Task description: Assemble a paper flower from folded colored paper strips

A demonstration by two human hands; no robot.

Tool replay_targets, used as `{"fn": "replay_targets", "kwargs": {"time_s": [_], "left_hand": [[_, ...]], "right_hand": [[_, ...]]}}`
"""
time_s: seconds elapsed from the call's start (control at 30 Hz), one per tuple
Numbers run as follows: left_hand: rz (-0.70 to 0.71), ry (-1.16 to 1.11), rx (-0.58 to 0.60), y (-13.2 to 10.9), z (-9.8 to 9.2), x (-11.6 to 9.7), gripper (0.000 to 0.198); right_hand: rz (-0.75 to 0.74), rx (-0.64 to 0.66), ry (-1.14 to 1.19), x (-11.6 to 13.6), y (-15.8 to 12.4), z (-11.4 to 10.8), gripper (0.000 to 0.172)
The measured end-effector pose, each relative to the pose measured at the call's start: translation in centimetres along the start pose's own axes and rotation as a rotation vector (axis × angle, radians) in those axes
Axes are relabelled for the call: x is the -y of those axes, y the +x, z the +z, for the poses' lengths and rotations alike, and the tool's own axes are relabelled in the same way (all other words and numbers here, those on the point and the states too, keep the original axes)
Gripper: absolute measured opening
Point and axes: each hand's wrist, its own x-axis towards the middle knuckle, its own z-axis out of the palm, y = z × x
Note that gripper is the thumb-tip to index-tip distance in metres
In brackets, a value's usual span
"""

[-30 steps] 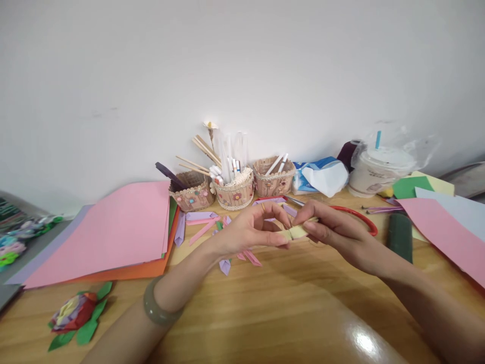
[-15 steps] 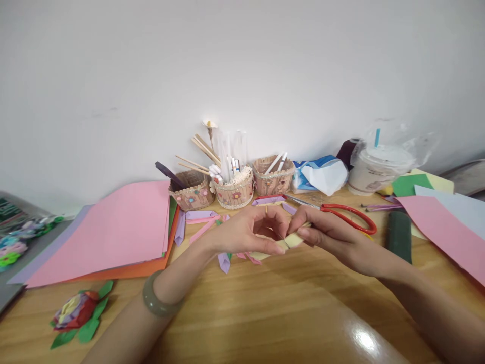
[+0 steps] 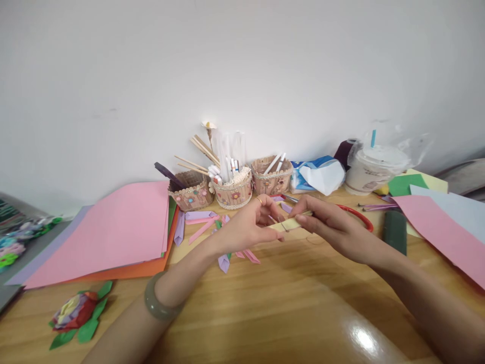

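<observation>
Left hand [image 3: 246,227] pinches left end of folded pale-yellow paper [image 3: 293,223]; right hand [image 3: 333,222] holds right end between fingers. Paper hangs above worktop [image 3: 242,318], centre. Folded purple strip [image 3: 200,215] lies left; paper flower [image 3: 79,312] near left.

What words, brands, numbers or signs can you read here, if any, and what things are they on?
None can be read.
Drink cup with the blue straw: dark print, too small and blurred to read.
Blue-and-white tissue pack: no letters I can make out.
Dark green item at the left edge: pale marks, too blurred to tell if they are writing.
Folded yellow paper strip: no writing shows.
</observation>
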Motion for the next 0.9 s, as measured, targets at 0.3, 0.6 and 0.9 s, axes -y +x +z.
{"fn": "replay_targets", "kwargs": {"time_s": [0.3, 0.6, 0.9], "left_hand": [[0.041, 0.212, -0.262, -0.1, 1.9, 1.0, 0.019], [0.154, 0.457, -0.357, -0.2, 2.1, 2.6, 0.027], [0.02, 0.031, -0.219, 0.3, 0.1, 0.9, 0.027]], "right_hand": [[0.006, -0.04, -0.126, -0.2, 0.2, 0.4, 0.02], [0.019, -0.008, -0.061, 0.0, 0.3, 0.8, 0.018], [-0.019, -0.03, -0.028, -1.3, 0.2, 0.7, 0.018]]}}
